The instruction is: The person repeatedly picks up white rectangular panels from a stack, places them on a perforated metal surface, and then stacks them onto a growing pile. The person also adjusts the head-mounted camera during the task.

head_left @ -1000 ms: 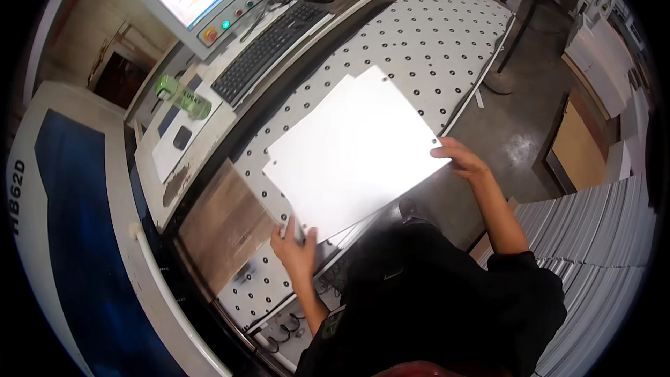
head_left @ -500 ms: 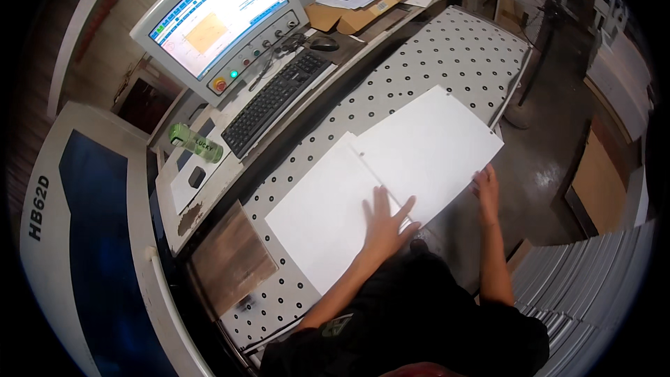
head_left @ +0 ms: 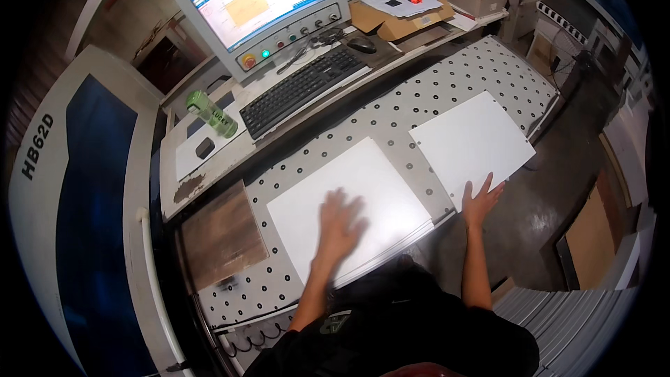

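A stack of white rectangular panels (head_left: 370,174) lies near the front edge of a dotted, light grey table (head_left: 328,143). Over the top panel is my left hand (head_left: 340,220), blurred by motion, its fingers apart and holding nothing; whether it touches the surface I cannot tell. To the right, across a gap, a separate white panel (head_left: 474,139) with small holes along its edges lies flat. My right hand (head_left: 481,199) rests on that panel's near edge, fingers spread and stretched out.
A brown wooden board (head_left: 223,237) lies at the table's left. Beyond are a keyboard (head_left: 300,91), a mouse (head_left: 361,44), a green bottle (head_left: 211,113) and a monitor (head_left: 262,3). Grey stacked panels (head_left: 565,331) stand at the lower right. A fan (head_left: 572,63) stands at the far right.
The right panel, which overlapped the stack, now lies apart from it to the right. My left hand has shifted left over the stack; my right hand has spread onto the separate panel.
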Tool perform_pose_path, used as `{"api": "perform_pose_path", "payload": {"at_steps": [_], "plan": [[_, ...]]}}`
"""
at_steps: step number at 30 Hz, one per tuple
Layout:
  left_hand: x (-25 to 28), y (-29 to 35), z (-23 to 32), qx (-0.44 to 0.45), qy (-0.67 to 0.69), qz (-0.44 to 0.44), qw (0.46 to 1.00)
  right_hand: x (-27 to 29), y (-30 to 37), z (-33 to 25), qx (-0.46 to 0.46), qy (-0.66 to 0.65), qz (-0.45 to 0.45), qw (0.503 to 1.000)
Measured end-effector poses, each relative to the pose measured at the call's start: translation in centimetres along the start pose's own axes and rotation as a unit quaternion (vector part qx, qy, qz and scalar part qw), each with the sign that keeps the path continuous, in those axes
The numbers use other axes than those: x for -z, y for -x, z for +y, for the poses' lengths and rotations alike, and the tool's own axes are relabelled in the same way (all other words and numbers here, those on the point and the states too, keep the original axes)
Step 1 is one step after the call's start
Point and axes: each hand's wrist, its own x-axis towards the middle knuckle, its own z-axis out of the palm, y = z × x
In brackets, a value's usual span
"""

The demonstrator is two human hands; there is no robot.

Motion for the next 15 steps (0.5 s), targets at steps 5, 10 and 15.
{"api": "perform_pose_path", "payload": {"at_steps": [5,10,15], "plan": [[7.2,5.7,-8.4,0.188,-0.102,0.156,0.964,0.1,-1.1,0.1,0.003,0.100,-0.010,0.995],[10.2,16.3,-19.0,0.460,-0.151,0.052,0.873,3.2,-0.3,-3.0,0.118,0.033,-0.083,0.989],[11.7,22.2,-24.1,0.523,-0.172,0.078,0.831,3.9,5.4,-10.6,0.273,-0.135,-0.260,0.916]]}}
